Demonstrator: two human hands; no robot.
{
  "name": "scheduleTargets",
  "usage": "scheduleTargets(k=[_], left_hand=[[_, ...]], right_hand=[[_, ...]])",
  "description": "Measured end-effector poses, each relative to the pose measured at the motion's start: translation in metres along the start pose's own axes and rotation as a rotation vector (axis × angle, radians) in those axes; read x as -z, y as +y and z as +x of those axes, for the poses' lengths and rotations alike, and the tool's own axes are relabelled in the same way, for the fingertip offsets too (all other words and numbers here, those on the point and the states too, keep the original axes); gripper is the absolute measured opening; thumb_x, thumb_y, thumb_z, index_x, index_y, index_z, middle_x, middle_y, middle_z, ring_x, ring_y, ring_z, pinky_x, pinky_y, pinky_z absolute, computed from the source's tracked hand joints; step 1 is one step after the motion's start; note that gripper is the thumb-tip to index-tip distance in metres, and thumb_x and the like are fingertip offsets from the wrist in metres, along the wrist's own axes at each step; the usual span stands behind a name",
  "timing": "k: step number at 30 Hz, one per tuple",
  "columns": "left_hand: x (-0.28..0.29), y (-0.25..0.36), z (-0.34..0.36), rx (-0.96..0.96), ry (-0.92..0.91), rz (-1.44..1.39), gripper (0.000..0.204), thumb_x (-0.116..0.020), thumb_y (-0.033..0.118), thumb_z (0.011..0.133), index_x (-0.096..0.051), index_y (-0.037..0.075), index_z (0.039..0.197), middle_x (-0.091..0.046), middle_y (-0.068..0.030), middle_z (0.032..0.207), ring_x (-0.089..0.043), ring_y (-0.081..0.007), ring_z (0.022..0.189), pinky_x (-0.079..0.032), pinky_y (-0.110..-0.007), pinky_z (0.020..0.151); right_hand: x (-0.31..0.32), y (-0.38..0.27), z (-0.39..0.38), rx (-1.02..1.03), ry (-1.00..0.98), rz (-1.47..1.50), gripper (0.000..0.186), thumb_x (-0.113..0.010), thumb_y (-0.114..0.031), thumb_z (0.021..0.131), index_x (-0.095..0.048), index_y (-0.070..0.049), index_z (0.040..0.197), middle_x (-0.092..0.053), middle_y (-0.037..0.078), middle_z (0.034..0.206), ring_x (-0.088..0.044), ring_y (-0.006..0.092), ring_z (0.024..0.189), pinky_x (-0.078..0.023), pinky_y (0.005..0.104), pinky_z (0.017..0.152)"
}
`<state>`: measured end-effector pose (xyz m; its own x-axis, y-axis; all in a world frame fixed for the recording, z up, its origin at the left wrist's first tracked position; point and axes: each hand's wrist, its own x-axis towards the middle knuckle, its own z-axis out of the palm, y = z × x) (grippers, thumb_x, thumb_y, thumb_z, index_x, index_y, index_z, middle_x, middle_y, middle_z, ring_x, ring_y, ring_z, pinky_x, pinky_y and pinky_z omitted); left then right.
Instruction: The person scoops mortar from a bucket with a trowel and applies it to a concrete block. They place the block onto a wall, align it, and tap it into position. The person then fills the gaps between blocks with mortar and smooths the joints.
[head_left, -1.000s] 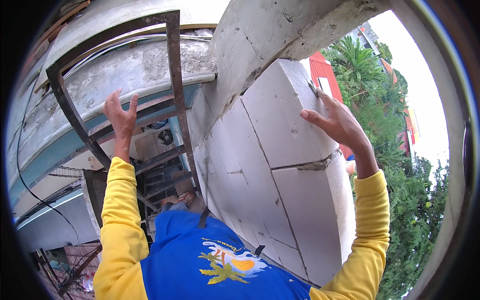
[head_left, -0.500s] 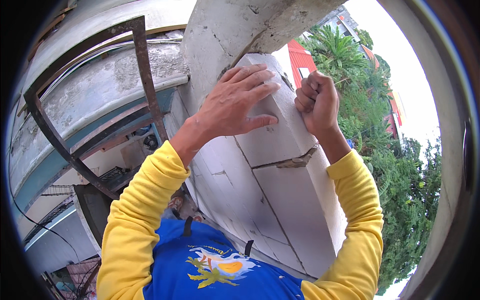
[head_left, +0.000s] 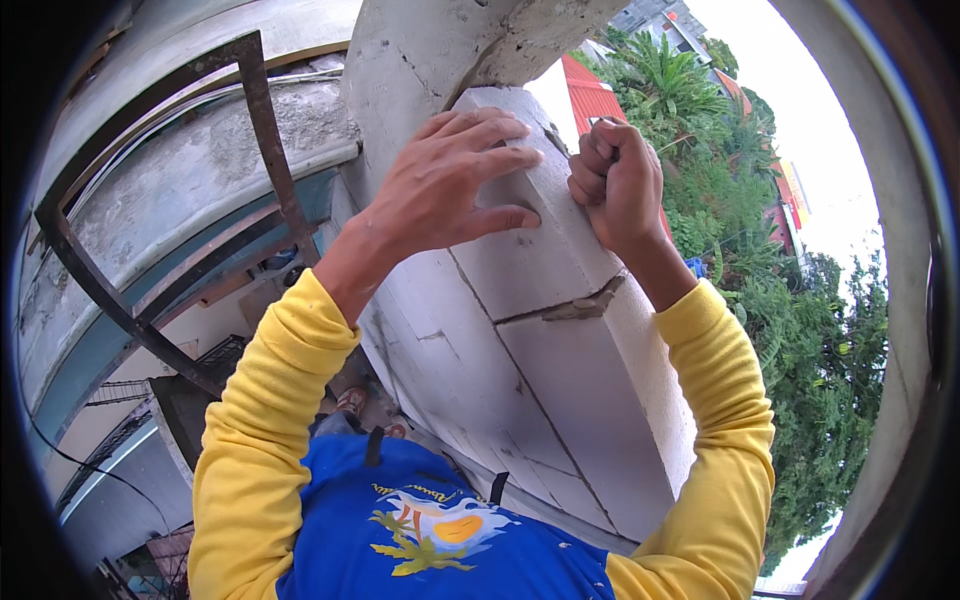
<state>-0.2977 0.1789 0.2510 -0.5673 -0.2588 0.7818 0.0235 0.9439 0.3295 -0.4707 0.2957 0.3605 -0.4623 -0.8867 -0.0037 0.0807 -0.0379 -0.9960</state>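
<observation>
My left hand (head_left: 455,180) lies over the upper white lightweight block (head_left: 530,260), fingers spread and bent near its top end, thumb against or just above its face. My right hand (head_left: 615,180) is closed in a fist at the block's outer edge; whether it holds anything is hidden. The block sits on the white block wall (head_left: 570,400), with rough grey mortar (head_left: 590,308) in the joint. Its top is just below a concrete beam (head_left: 410,50), and a dark strip shows along the edge between my hands.
A rusty metal frame (head_left: 160,150) stands at the left over a drop with a concrete ledge (head_left: 190,130) and a dangling cable (head_left: 75,460). My sandalled foot (head_left: 350,400) is below. Beyond the wall are trees (head_left: 810,390), red roofing (head_left: 585,85) and a curved concrete edge (head_left: 890,330).
My left hand has moved from beside the metal frame onto the upper block. My right hand has curled from loosely bent fingers into a fist. The view has shifted slightly.
</observation>
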Motion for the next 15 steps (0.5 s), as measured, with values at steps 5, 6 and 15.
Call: scheduleTargets(k=[5, 6, 15], left_hand=[[0.0, -0.002, -0.004, 0.002, 0.022, 0.009, 0.063, -0.084, 0.059, 0.086, -0.075, 0.019, 0.134, -0.066, -0.0085, 0.149, -0.053, -0.0325, 0.147, -0.04, -0.051, 0.123], [0.0, -0.003, -0.006, 0.001, 0.026, 0.018, 0.063, -0.084, 0.06, 0.086, -0.075, 0.02, 0.134, -0.066, -0.0085, 0.149, -0.053, -0.0326, 0.147, -0.04, -0.052, 0.123], [0.006, 0.005, -0.002, 0.04, 0.005, -0.027, 0.06, -0.085, 0.054, 0.088, -0.074, 0.018, 0.134, -0.064, -0.0089, 0.15, -0.052, -0.0332, 0.148, -0.043, -0.048, 0.123]], right_hand=[[0.0, -0.02, 0.006, 0.168, -0.024, 0.004, 0.03, -0.048, -0.017, 0.101, -0.037, -0.017, 0.073, -0.031, -0.004, 0.066, -0.024, 0.0091, 0.053, -0.022, 0.0314, 0.05], [-0.001, -0.034, 0.01, 0.256, -0.022, 0.012, 0.03, -0.048, -0.017, 0.1, -0.036, -0.017, 0.072, -0.031, -0.004, 0.066, -0.023, 0.0088, 0.053, -0.022, 0.0315, 0.05], [-0.001, 0.001, -0.001, 0.026, -0.061, -0.003, 0.03, -0.054, -0.024, 0.107, -0.048, -0.013, 0.08, -0.036, -0.004, 0.07, -0.034, 0.0081, 0.054, -0.031, 0.0273, 0.052]])
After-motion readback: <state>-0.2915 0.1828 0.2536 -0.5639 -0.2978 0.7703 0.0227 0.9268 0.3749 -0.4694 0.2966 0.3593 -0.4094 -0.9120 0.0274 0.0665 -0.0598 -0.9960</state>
